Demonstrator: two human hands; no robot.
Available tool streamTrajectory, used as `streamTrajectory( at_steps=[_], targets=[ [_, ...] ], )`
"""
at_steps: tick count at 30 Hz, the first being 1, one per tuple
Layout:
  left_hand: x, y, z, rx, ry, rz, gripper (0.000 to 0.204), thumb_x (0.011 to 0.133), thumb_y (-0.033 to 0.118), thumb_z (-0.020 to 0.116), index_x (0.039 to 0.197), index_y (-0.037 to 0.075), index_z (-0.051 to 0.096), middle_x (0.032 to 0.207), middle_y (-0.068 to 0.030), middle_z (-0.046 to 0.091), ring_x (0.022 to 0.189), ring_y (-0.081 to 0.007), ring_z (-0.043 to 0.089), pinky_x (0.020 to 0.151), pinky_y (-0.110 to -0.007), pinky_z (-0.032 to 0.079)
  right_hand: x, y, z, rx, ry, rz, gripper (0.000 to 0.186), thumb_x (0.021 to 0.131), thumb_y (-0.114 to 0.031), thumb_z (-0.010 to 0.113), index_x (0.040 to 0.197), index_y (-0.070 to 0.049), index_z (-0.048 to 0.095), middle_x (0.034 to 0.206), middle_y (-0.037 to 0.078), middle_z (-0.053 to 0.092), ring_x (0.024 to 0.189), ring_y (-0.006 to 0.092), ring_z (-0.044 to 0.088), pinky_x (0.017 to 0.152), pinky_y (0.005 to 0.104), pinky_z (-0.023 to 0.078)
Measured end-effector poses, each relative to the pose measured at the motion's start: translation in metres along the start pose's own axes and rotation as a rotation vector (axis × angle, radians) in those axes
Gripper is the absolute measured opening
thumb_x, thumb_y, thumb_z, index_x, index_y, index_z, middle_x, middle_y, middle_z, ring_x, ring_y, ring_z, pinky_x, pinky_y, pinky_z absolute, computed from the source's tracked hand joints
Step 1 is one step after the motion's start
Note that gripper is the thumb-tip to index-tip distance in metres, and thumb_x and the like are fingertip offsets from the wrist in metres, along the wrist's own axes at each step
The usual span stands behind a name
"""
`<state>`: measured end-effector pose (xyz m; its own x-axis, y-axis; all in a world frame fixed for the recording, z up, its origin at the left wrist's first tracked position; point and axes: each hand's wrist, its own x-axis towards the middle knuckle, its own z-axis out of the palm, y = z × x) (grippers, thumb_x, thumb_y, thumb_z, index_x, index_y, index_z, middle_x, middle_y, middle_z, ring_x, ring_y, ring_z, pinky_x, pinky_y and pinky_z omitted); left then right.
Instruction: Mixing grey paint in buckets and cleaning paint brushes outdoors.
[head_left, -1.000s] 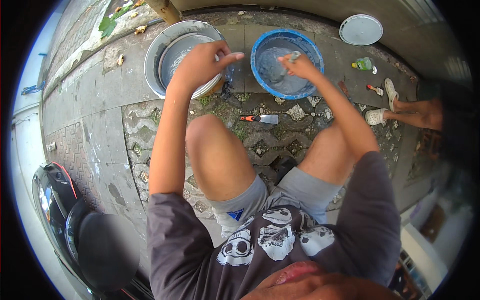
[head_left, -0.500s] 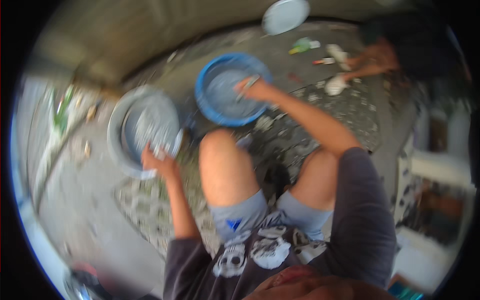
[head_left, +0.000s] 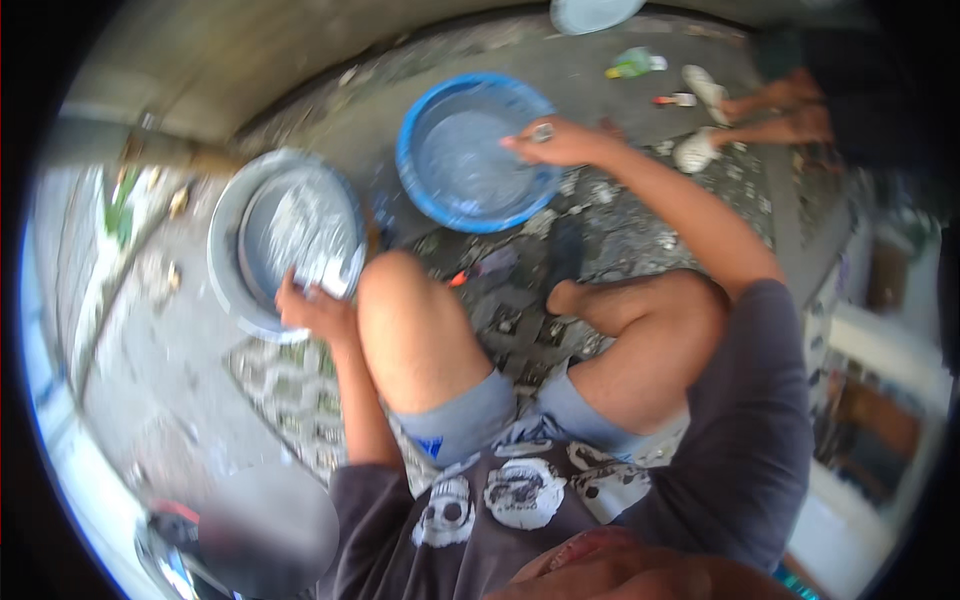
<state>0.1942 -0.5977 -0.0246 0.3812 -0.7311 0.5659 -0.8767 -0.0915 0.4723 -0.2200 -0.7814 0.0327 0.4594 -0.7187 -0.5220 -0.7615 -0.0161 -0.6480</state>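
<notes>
On the left is a grey basin point(head_left: 228, 225) with a silvery round vessel point(head_left: 300, 215) inside it, its inner surface bright with glare. My left hand point(head_left: 318, 312) is at the near side, fingers curled over the vessel's edge. Further right stands a blue basin point(head_left: 408, 160) holding cloudy water. Above its right rim my right hand point(head_left: 568, 143) is closed around a small shiny metal piece point(head_left: 542, 132); its visible end is rounded, like a spoon's bowl, and my fingers hide the rest.
A green bottle point(head_left: 632, 64) and a small red-and-white item point(head_left: 675, 100) lie on the ground beyond the blue basin. A person's feet in pale shoes point(head_left: 698, 150) are at the upper right. Perforated paving point(head_left: 285, 385) lies under my legs. A pale round thing point(head_left: 597, 12) is at the top.
My right hand has risen out from over the middle of the blue basin to its right rim, with the metal piece. My left hand stays at the vessel's edge. My knees have spread apart.
</notes>
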Motion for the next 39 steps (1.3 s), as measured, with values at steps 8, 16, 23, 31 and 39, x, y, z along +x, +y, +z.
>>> streamTrajectory(
  at_steps=[8,16,23,31,39],
  targets=[
    [-0.005,-0.005,0.004,0.039,0.028,0.023,0.059,0.105,0.05,0.033,0.119,0.0,0.062,0.085,-0.0079,0.055,0.081,-0.0255,0.054,0.079,-0.039,0.034,0.033,-0.011,0.069,0.223,0.048,-0.281,0.047,0.103,-0.04,0.055,0.075,-0.003,0.056,0.063,0.003,0.052,0.06,0.0127,0.05,0.059,0.035,0.042],
    [-0.008,-0.003,-0.004,0.066,-0.013,-0.032,0.056,0.106,0.047,0.034,0.117,0.0,0.061,0.086,-0.008,0.056,0.082,-0.0263,0.055,0.08,-0.039,0.035,0.025,-0.003,0.037,-0.116,0.076,-0.179,0.041,0.102,-0.037,0.057,0.083,-0.003,0.068,0.058,0.011,0.055,0.053,0.0234,0.049,0.058,0.0387,0.043],
    [-0.002,0.0,-0.001,0.06,-0.003,-0.025,0.054,0.105,0.046,0.035,0.117,0.0,0.062,0.087,-0.0081,0.057,0.084,-0.0266,0.056,0.08,-0.039,0.035,0.031,-0.01,0.063,0.238,0.134,-0.216,0.045,0.102,-0.035,0.055,0.075,-0.001,0.06,0.056,0.012,0.053,0.052,0.023,0.049,0.059,0.0385,0.044],
    [-0.001,-0.009,-0.002,0.137,-0.005,0.003,0.057,0.107,0.048,0.03,0.116,0.002,0.062,0.087,-0.0076,0.055,0.082,-0.0262,0.055,0.078,-0.039,0.035,0.012,-0.014,0.051,-0.017,-0.018,-0.086,0.051,0.102,-0.04,0.056,0.072,0.001,0.055,0.062,0.007,0.057,0.055,0.0201,0.048,0.057,0.0384,0.041],
    [-0.015,-0.003,0.004,0.122,-0.03,-0.03,0.057,0.105,0.048,0.033,0.116,0.001,0.063,0.089,-0.0097,0.059,0.084,-0.0285,0.057,0.08,-0.039,0.036,0.028,0.016,0.049,0.124,0.271,-0.254,0.047,0.102,-0.042,0.055,0.082,-0.002,0.069,0.057,0.007,0.056,0.055,0.0177,0.05,0.057,0.0372,0.043]
  ],
)
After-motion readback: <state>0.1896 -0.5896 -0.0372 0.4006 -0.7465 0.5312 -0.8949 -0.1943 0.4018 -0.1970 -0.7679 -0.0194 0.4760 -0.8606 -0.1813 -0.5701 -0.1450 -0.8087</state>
